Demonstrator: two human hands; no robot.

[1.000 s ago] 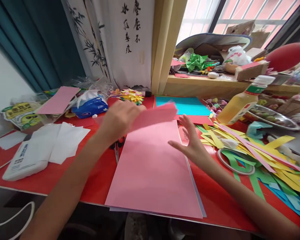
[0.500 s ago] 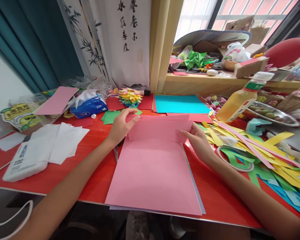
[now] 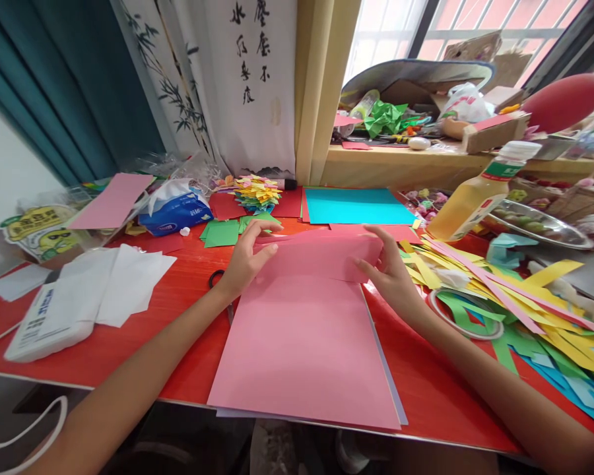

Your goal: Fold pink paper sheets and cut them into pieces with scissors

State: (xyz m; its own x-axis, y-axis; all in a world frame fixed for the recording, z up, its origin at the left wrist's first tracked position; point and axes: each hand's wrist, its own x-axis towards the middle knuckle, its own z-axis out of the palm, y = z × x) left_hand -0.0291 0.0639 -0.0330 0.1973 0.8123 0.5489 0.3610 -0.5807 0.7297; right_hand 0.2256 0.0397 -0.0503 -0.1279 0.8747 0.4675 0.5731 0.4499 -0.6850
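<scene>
A small pink paper piece (image 3: 321,254) is held just above the far end of a large pink sheet (image 3: 301,346) that lies on the red table (image 3: 129,343). My left hand (image 3: 245,257) pinches the piece's left end between thumb and fingers. My right hand (image 3: 389,267) grips its right end, fingers curled over the top edge. The piece bows slightly between the two hands. Scissors (image 3: 220,284) lie partly hidden under my left wrist and the big sheet.
A turquoise sheet (image 3: 359,206) and green squares (image 3: 222,232) lie beyond the hands. Paper strips (image 3: 515,290) and a tape roll (image 3: 468,316) crowd the right, near a juice bottle (image 3: 475,201). White papers (image 3: 119,280) and a tissue pack (image 3: 175,210) sit left.
My left hand brought the small pink piece down from the air to the sheet's far end; my right hand, open a second ago, closed on its right end, and both now curl it.
</scene>
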